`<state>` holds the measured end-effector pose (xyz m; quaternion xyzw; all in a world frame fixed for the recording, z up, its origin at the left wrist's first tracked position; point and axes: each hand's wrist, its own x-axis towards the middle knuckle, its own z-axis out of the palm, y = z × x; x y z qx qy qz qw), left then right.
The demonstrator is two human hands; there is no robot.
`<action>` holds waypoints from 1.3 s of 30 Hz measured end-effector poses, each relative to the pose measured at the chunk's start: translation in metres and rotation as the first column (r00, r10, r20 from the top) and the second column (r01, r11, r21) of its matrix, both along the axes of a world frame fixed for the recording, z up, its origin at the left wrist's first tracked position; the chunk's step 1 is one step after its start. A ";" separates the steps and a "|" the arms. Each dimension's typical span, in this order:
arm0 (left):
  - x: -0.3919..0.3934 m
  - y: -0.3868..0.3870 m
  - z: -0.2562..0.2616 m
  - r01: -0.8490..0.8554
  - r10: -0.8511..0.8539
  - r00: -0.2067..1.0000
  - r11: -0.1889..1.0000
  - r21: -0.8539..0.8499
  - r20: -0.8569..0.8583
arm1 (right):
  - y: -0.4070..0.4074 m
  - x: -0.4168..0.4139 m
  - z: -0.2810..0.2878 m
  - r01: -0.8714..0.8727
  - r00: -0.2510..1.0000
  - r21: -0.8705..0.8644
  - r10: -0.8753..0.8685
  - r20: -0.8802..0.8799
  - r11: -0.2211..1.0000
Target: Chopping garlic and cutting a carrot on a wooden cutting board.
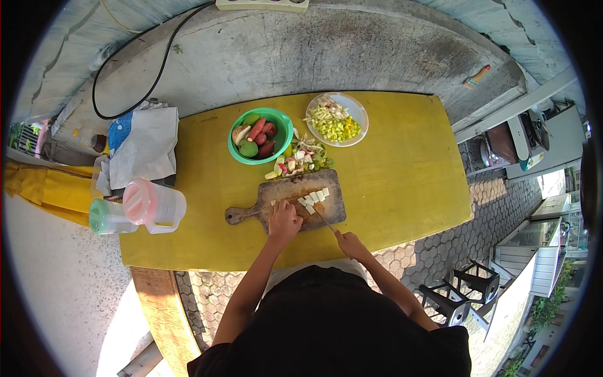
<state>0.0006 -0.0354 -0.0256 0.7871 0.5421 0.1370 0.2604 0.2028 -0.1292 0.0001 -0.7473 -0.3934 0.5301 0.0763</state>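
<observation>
My right hand (350,245) is closed round the handle of a kitchen knife (324,220), whose blade reaches over the wooden cutting board (334,207). White cut pieces (316,197) lie on the board beside the blade. On the board's left half rests my left hand (285,220), fingers bent; whether it holds anything under them is hidden. Just behind the board is a heap of peelings and scraps (304,160). A green plastic bowl (286,123) holds several whole fruits or vegetables, green, red and brown. Diced pale, green and yellow pieces (333,128) lie on a white plate (362,113).
The yellow table (405,169) stands against a concrete wall (330,52). Two lidded plastic pitchers (162,205) (110,217) and a white plastic bag (146,146) are at its left. A wooden bench (162,311) is at lower left, black stools (447,301) at lower right.
</observation>
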 end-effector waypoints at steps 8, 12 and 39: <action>-0.005 -0.002 0.006 -0.047 0.047 0.999 0.985 0.165 0.005 | 0.011 -0.024 -0.011 -0.138 0.990 0.050 0.137 0.016 0.989; -0.003 -0.005 0.005 -0.148 0.155 0.987 0.980 0.135 -0.043 | 0.014 -0.029 0.004 -0.147 0.987 0.089 0.141 0.073 0.985; 0.002 0.012 0.008 -0.128 0.129 0.992 0.984 -0.125 0.004 | 0.034 0.004 0.007 -0.103 0.891 -0.382 -0.086 -0.446 0.918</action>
